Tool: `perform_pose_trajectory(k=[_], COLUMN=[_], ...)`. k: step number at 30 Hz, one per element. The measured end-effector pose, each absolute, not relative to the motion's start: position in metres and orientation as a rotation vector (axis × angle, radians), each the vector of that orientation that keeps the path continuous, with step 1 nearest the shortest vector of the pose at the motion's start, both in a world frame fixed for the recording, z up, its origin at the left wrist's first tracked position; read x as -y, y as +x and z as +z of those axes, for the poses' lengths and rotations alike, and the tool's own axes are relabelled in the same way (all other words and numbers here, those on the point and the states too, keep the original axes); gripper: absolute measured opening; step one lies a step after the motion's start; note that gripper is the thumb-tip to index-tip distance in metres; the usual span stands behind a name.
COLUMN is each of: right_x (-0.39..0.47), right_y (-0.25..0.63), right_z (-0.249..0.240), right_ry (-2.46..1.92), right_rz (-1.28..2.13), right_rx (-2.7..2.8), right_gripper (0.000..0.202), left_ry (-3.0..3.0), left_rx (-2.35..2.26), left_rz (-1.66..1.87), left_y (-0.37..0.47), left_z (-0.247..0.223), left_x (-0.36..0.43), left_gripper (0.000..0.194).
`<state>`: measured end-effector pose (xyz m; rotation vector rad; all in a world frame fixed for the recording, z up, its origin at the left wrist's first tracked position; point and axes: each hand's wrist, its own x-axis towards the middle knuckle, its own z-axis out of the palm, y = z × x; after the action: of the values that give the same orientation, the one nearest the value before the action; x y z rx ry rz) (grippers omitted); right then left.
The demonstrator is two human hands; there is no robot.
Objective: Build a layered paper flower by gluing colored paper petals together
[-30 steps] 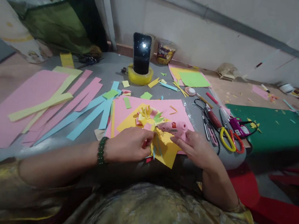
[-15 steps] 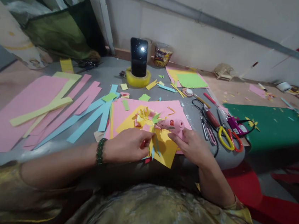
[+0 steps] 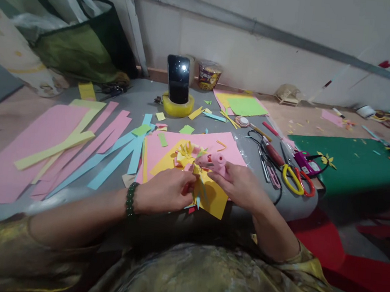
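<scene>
My right hand [image 3: 243, 186] is wrapped round the handle of a pink glue gun [image 3: 214, 162], whose nozzle points left at the paper flower. My left hand [image 3: 171, 190], with a dark green bead bracelet [image 3: 130, 198] on the wrist, pinches at the base of the yellow and pink paper flower [image 3: 187, 152]; its fingertips hide what they hold. Thin light blue strips [image 3: 200, 190] hang just right of those fingers. Beneath lie a yellow sheet [image 3: 214, 201] and a pink sheet [image 3: 228, 142].
Pink sheets [image 3: 17, 146] and blue strips [image 3: 109, 169] lie left. A phone [image 3: 178, 79] stands in a yellow tape roll [image 3: 177, 105], near a cup [image 3: 208, 76]. Yellow-handled scissors [image 3: 293, 180] and tools lie right, before a green surface [image 3: 356, 167]. A green bag [image 3: 84, 41] stands back left.
My right hand has moved the glue gun slightly left, its nozzle closer to the flower and my left fingertips. The left hand is nearly still. The view has shifted slightly.
</scene>
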<state>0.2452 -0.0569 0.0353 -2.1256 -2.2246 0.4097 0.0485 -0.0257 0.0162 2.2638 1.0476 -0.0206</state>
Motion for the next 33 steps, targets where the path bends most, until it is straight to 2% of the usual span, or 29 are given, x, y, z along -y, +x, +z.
perform_pose_trajectory(k=[9, 13, 16, 19, 23, 28, 33], right_x=[0.046, 0.052, 0.056, 0.054, 0.042, 0.025, 0.023], right_y=[0.250, 0.266, 0.281, 0.298, 0.325, 0.342, 0.346], right_z=[0.040, 0.038, 0.029, 0.018, 0.011, 0.012, 0.014], right_ry=[-1.953, -1.694, -1.434, -1.342, -1.688, -2.472, -2.575], right_rz=[0.407, 0.469, 0.326, 0.040, -0.251, 0.043, 0.173], right_rx=[2.190, 1.926, 1.580, 1.415, 1.439, 1.523, 1.652], right_gripper=[0.041, 0.044, 0.045, 0.045, 0.046, 0.041, 0.036], left_ry=[2.300, 2.269, 2.236, 2.157, 1.957, 1.609, 1.286], left_rx=[-1.056, -1.021, -1.010, -0.984, -0.905, -0.863, -0.929], left_rz=[-0.004, 0.055, 0.162, 0.327, 0.570, 0.777, 0.758], left_y=[0.047, 0.047, 0.045, 0.043, 0.041, 0.041, 0.042], left_z=[0.016, 0.015, 0.013, 0.011, 0.010, 0.014, 0.017], left_x=[0.025, 0.024, 0.023, 0.022, 0.019, 0.013, 0.007], left_gripper=[0.015, 0.012, 0.008, 0.008, 0.013, 0.019, 0.031])
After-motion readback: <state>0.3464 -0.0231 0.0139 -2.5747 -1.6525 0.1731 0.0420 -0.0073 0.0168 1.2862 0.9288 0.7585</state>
